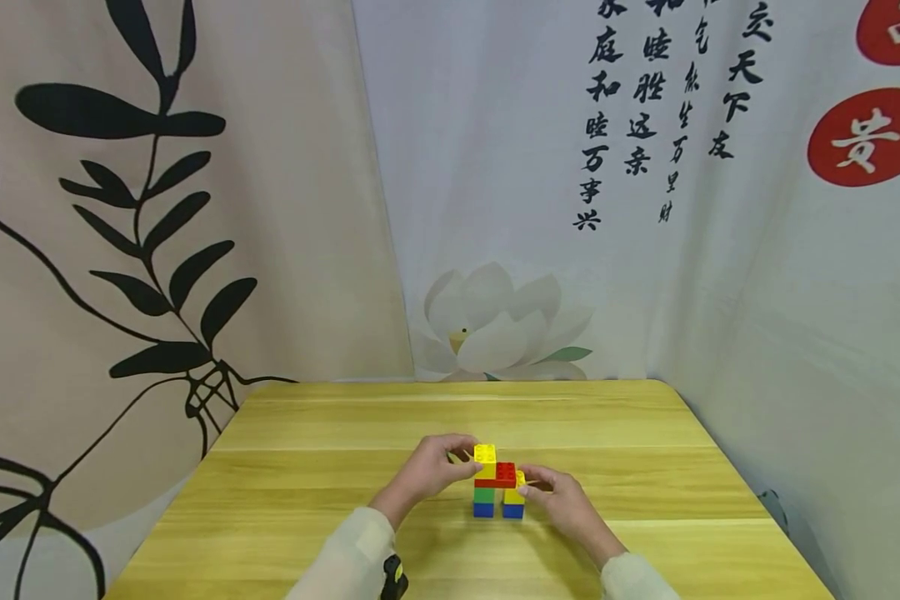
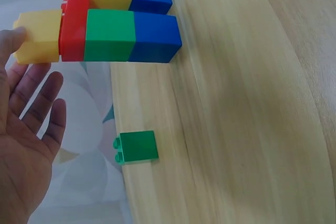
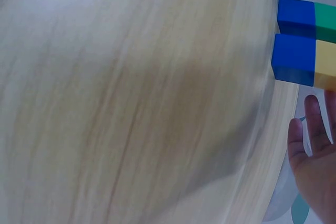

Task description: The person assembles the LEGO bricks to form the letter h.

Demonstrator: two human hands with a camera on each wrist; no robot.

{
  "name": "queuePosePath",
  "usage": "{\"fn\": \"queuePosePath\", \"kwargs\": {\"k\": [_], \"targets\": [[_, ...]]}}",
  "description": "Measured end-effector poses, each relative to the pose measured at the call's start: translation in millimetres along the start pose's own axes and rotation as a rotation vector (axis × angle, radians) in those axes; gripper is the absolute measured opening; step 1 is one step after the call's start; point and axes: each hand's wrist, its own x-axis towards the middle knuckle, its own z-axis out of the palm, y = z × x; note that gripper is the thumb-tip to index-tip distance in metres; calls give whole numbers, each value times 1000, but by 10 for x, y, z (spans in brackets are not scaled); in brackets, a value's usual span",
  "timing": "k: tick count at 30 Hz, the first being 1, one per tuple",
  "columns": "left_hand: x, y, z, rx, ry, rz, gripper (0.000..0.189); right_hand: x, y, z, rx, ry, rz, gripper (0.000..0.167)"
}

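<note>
An arch of toy building bricks stands on the table. Its left column is a blue brick (image 1: 483, 510) under a green brick (image 2: 110, 35); the right one is a blue brick (image 3: 294, 59) under a yellow brick (image 1: 513, 497). A red brick (image 1: 505, 475) bridges them, and another yellow brick (image 2: 39, 36) tops the left end. My left hand (image 1: 433, 467) pinches this top yellow brick by thumb and forefinger, its other fingers spread behind. From the right, my right hand (image 1: 562, 500) holds the lower yellow brick between thumb and finger; that grip is partly hidden.
A loose green brick (image 2: 137, 147) lies on the table to the left of the arch, hidden in the head view. The wooden table (image 1: 307, 500) ends at the back against a printed curtain (image 1: 307, 208). A black strap (image 1: 393, 577) sits at the left sleeve.
</note>
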Motion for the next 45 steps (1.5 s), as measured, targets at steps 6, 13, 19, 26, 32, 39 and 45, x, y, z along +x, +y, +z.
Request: {"fn": "queuePosePath", "kwargs": {"k": [6,13,19,26,32,39,45], "targets": [[-2,-31,30,37,5,39,24,-12,7,5,-7,1,-9,45],[-19,-68,51,25,20,36,32,-18,-20,8,-16,5,-10,45],[-9,-70,43,14,16,9,35,-11,1,-6,-21,-3,-8,43],[-37,-222,-68,-16,38,-53,60,6,25,-3,-16,-17,-37,45],[-46,-412,-210,2,75,-112,60,5,15,-9,-20,-20,-34,44],[28,-685,-284,22,149,-194,54,4,11,-15,-20,-23,-28,44],[102,-845,-267,-10,166,-246,58,12,13,-22,-29,-23,-16,44]]}}
